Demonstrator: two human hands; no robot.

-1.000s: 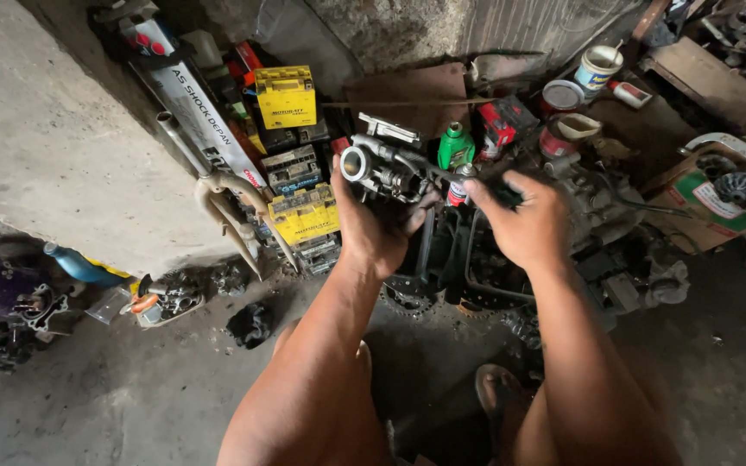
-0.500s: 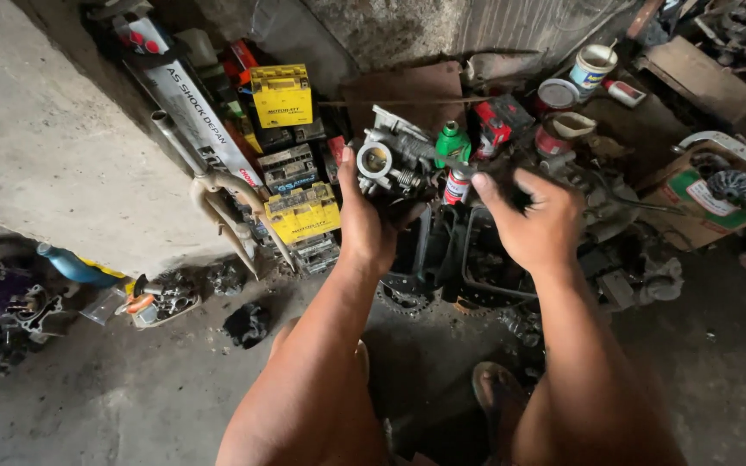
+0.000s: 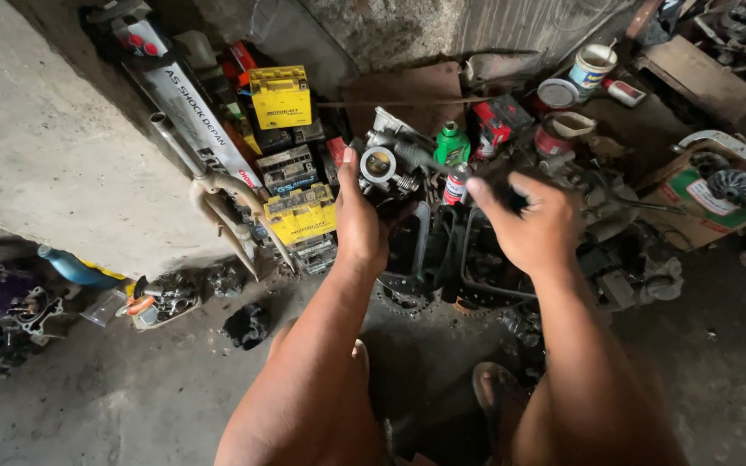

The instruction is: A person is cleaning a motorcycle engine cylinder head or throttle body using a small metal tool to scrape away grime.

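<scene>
The left hand (image 3: 360,220) grips a grimy grey metal carburetor (image 3: 388,164) with a round bore facing up toward the camera, its long axis cannot be told, just right of the yellow batteries (image 3: 301,213) stacked on the dusty concrete workshop floor (image 3: 114,397), while the right hand (image 3: 528,224) hovers half-curled, holding nothing visible.

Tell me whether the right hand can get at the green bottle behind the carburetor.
Probably yes: the right hand is free, and the green bottle stands just beyond its fingers, beside the carburetor that the left hand holds.
</scene>
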